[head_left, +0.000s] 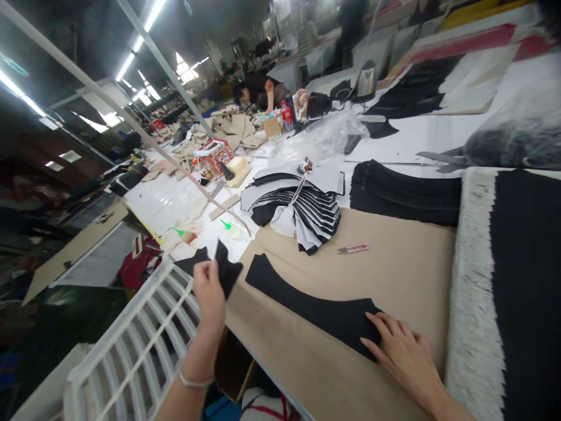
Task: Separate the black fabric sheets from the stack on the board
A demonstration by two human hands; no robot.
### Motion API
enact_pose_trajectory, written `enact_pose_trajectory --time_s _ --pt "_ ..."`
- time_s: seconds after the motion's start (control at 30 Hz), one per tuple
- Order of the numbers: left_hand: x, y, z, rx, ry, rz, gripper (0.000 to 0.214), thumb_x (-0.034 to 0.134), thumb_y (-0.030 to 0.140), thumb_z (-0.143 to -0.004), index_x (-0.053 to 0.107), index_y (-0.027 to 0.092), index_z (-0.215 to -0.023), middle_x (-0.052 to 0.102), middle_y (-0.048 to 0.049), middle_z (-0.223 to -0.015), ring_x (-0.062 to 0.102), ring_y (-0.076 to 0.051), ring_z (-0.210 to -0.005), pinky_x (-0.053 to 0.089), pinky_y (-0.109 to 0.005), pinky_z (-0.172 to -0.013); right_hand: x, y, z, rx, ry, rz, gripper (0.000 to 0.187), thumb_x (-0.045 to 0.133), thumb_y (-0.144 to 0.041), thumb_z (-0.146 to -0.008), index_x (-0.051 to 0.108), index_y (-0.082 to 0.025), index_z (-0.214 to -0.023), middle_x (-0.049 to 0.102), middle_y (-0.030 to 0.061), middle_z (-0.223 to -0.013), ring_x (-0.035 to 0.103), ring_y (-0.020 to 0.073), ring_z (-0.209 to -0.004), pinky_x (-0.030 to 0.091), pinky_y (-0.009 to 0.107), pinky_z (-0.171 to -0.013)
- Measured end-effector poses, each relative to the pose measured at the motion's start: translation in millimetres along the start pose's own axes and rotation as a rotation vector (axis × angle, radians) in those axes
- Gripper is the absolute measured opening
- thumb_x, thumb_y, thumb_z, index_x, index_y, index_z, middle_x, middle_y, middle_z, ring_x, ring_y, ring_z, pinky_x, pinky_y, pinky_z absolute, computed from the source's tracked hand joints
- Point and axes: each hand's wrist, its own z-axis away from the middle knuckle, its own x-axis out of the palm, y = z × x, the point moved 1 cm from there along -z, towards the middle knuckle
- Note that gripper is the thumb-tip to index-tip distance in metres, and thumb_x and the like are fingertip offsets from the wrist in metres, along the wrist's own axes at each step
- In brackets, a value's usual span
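Note:
My left hand [209, 292], with a band at the wrist, pinches a small black fabric piece [228, 272] above the table's left edge. Another black piece [193, 260] lies just behind that hand. A long curved black fabric piece [311, 307] lies flat on brown paper [407, 269]. Resting on its right end is my right hand [401, 348], fingers spread. Beyond the curved piece sit pink-handled thread snips [353, 249] and a fanned bundle of black and white cut pieces [302, 204], tied with a strip.
At lower left stands a white slatted plastic crate [131, 351]. A stack of black curved pieces [403, 190] lies behind the paper, and a thick layered fabric pile [475, 280] borders the right side. Green-capped bottles [230, 228] stand at left. Farther back, a person [267, 93] leans over beige pieces.

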Motion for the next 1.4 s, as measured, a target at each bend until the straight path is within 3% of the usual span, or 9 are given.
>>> enact_pose_trajectory --time_s 0.3,0.47,0.6,0.73,0.83,0.93,1.07,1.2,1.4 --pt "49.2 13 305 -0.375 -0.504 0.187 0.034 0.036 0.053 -0.094 0.046 0.022 -0.085 0.054 -0.0021 -0.080 0.053 -0.018 -0.076 0.042 -0.031 -0.074 -66 -45 66 0.212 -0.336 -1.072 0.067 0.055 -0.062 -0.084 0.052 -0.019 -0.135 0.062 0.0117 -0.128 0.055 0.0278 -0.120 0.044 0.042 -0.103" --pt "41.1 47 407 -0.402 -0.781 0.230 0.032 0.031 0.048 -0.096 0.046 0.021 -0.088 0.055 -0.0042 -0.084 0.055 -0.018 -0.080 0.043 -0.032 -0.079 -88 -15 145 0.382 -0.192 -1.040 0.049 0.065 -0.058 -0.079 0.067 -0.019 -0.109 0.070 0.0081 -0.105 0.063 0.0273 -0.099 0.052 0.033 -0.085" --pt "24.4 66 451 -0.308 -0.977 0.232 0.034 0.029 0.045 -0.097 0.051 0.020 -0.089 0.057 -0.0048 -0.086 0.056 -0.018 -0.084 0.043 -0.032 -0.081 -93 27 206 0.494 -0.002 -1.058 0.040 0.066 -0.059 -0.077 0.063 -0.019 -0.074 0.060 0.0006 -0.070 0.056 0.0180 -0.067 0.049 0.025 -0.061" --pt "19.9 42 439 -0.122 -0.936 0.093 0.027 0.035 0.036 -0.096 0.056 0.021 -0.099 0.061 -0.0058 -0.095 0.060 -0.017 -0.090 0.048 -0.030 -0.083 -94 62 258 0.623 0.107 -1.154 0.041 0.068 -0.060 -0.075 0.060 -0.020 -0.075 0.058 0.0012 -0.075 0.055 0.0179 -0.071 0.049 0.025 -0.063" --pt "32.3 2 393 -0.096 -0.680 -0.190 0.024 0.049 0.024 -0.086 0.053 0.015 -0.108 0.059 -0.0149 -0.110 0.057 -0.024 -0.108 0.045 -0.040 -0.097 -85 79 292 0.732 0.132 -1.243 0.042 0.068 -0.062 -0.075 0.058 -0.021 -0.080 0.059 0.0020 -0.077 0.057 0.0199 -0.073 0.051 0.027 -0.064" --pt "55.9 -29 344 -0.094 -0.618 -0.338 0.038 0.060 0.022 -0.079 0.051 0.012 -0.115 0.056 -0.0199 -0.120 0.049 -0.032 -0.124 0.034 -0.049 -0.109 -73 87 317 0.800 0.129 -1.264 0.043 0.069 -0.061 -0.075 0.056 -0.022 -0.083 0.058 0.0014 -0.077 0.057 0.0197 -0.071 0.051 0.028 -0.061" --pt "92.2 -40 308 -0.097 -0.669 -0.443 0.048 0.068 0.028 -0.074 0.052 0.012 -0.116 0.055 -0.0237 -0.128 0.045 -0.036 -0.129 0.032 -0.050 -0.108 -69 82 333 0.730 0.097 -1.224 0.041 0.065 -0.060 -0.080 0.048 -0.023 -0.077 0.047 -0.0027 -0.069 0.050 0.0155 -0.064 0.046 0.025 -0.057" --pt "111.2 -39 294 -0.206 -0.788 -0.464 0.041 0.075 0.029 -0.063 0.061 0.013 -0.097 0.070 -0.0174 -0.097 0.061 -0.038 -0.108 0.042 -0.053 -0.095 -84 71 333 0.676 0.148 -1.012 0.045 0.057 -0.059 -0.085 0.035 -0.023 -0.068 0.030 -0.0047 -0.067 0.035 0.0124 -0.061 0.035 0.023 -0.053" --pt "70.2 -24 279 -0.266 -0.985 -0.196 0.042 0.073 0.049 -0.057 0.069 0.013 -0.079 0.075 -0.0097 -0.079 0.068 -0.029 -0.086 0.053 -0.038 -0.079 -110 67 351 0.645 0.138 -0.938 0.042 0.051 -0.056 -0.090 0.038 -0.022 -0.069 0.033 -0.0046 -0.064 0.036 0.0127 -0.059 0.032 0.023 -0.053"
